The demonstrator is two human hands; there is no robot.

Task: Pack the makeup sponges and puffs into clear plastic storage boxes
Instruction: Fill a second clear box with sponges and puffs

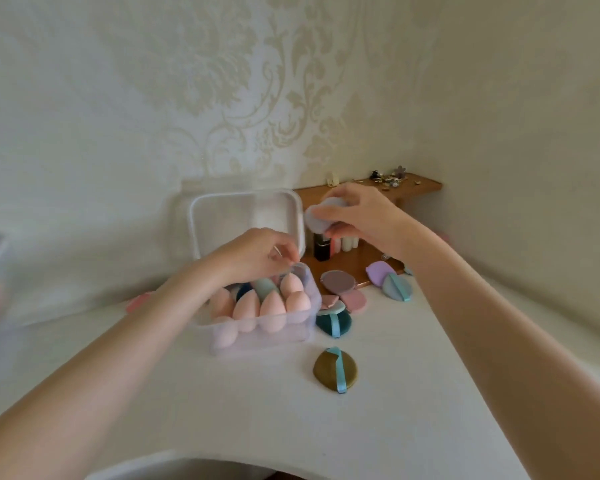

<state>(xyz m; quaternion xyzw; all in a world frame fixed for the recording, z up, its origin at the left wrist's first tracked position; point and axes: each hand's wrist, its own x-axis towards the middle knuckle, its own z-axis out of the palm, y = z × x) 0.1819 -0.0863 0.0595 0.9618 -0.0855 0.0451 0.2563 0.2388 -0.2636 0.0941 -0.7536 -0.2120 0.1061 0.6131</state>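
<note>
Nearest on the white table (378, 427) lies an olive puff (335, 369) with a teal strap, and beyond it a dark teal puff (333, 323) just beside the clear box (257, 337). The box holds upright peach egg-shaped sponges (271, 311). The left hand (257, 254) hovers over its back edge, fingers curled; whether they hold anything cannot be told. Farther right, the right hand (354, 211) pinches a pale lilac puff (317, 216) in the air, near the raised lid (246, 220).

right hand (357, 213) pinching grey puff (317, 216)
</note>
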